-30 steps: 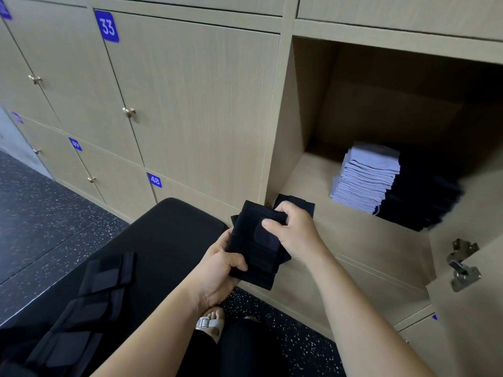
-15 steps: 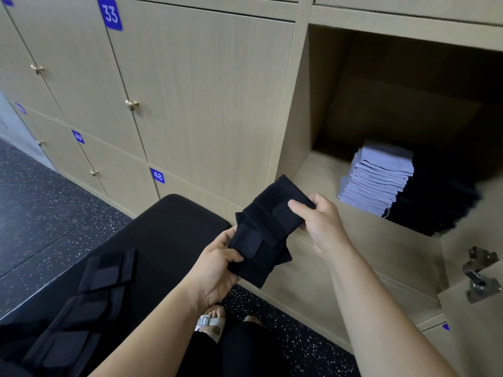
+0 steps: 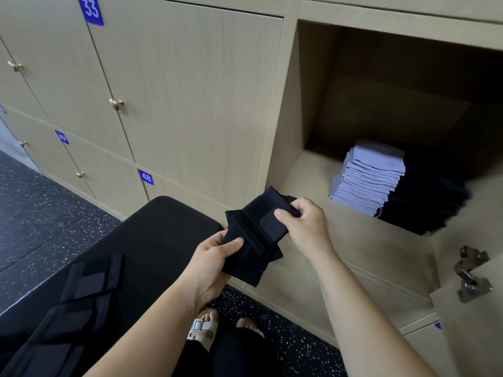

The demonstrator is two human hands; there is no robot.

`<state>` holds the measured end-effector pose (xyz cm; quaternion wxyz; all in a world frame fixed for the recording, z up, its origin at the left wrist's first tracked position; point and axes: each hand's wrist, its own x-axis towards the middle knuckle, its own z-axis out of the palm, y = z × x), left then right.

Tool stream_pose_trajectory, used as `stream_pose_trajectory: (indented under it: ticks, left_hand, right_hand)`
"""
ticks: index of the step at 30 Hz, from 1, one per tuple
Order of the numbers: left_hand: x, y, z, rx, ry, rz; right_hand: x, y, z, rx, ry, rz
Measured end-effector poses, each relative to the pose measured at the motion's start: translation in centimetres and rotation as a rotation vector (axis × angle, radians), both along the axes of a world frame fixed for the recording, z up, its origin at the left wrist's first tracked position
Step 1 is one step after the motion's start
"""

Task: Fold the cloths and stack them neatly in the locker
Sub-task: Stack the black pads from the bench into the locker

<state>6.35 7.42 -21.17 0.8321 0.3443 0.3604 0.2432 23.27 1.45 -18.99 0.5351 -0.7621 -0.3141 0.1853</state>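
Head view: my left hand (image 3: 217, 257) pinches the lower end of a folded black cloth (image 3: 253, 240). My right hand (image 3: 304, 224) grips its upper end, just before the front edge of the locker (image 3: 340, 240). It seems light, soft and floppy, so I judge holding both ends keeps the folds together.

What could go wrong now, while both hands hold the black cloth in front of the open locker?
1. The black cloth looks unevenly folded, with corners sticking out; held only at its ends by the left hand and right hand, it may open.
2. The black stack in the locker looks slanted; another cloth on it could slide off.
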Motion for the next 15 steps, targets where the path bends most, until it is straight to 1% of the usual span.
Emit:
stream_pose_trajectory:
  ticks: [2,3,5,8,10,15]
  left_hand:
    - [0.1,0.3,-0.2,-0.008,-0.004,0.029]
    - [0.2,0.4,-0.4,-0.011,-0.002,0.046]
    - [0.3,0.8,-0.9,-0.001,0.022,0.073]
    - [0.3,1.4,-1.6,0.016,0.066,0.106]
    - [0.2,1.8,-2.1,0.019,0.079,0.115]
    - [0.2,2.6,-3.4,0.009,0.091,0.112]
  right_hand:
    - [1.2,-0.3,-0.5,0.001,0.08,-0.026]
    - [1.9,-0.4,-0.7,0.002,0.114,-0.072]
    - [3.4,-0.6,-1.1,0.022,0.171,-0.202]
    - [5.4,-0.1,-2.1,0.121,0.276,-0.381]
    - [6.3,0.8,-2.9,0.171,0.337,-0.411]
    - [7.8,3.4,-4.7,0.201,0.395,-0.48]
